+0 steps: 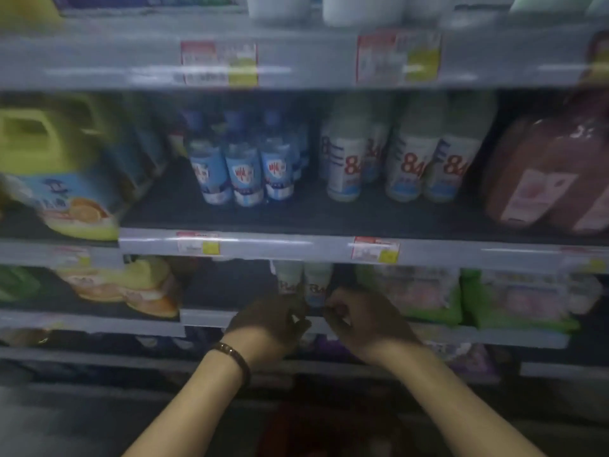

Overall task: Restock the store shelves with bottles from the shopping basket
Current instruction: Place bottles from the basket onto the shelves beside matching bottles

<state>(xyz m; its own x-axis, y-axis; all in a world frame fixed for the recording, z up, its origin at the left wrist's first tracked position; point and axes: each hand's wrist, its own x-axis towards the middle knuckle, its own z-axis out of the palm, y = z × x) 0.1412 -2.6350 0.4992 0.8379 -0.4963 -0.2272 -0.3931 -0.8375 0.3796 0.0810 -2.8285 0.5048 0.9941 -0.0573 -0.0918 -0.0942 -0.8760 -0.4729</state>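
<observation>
red "84" on white bottles [408, 166], middle shelf [296, 216]

Both forearms reach forward and up, wrists close together. The left hand [267, 324] and right hand [365, 319] show their backs, fingers [333, 312] curled inward; blur hides whether they grip anything

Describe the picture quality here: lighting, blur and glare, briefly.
Head view: dim overall, with the left hand and right hand in deep shadow; motion blur smears the price tags beyond reading, though a large red 84 survives on the white bottles; bright glare streaks run along the shelf edge.
</observation>
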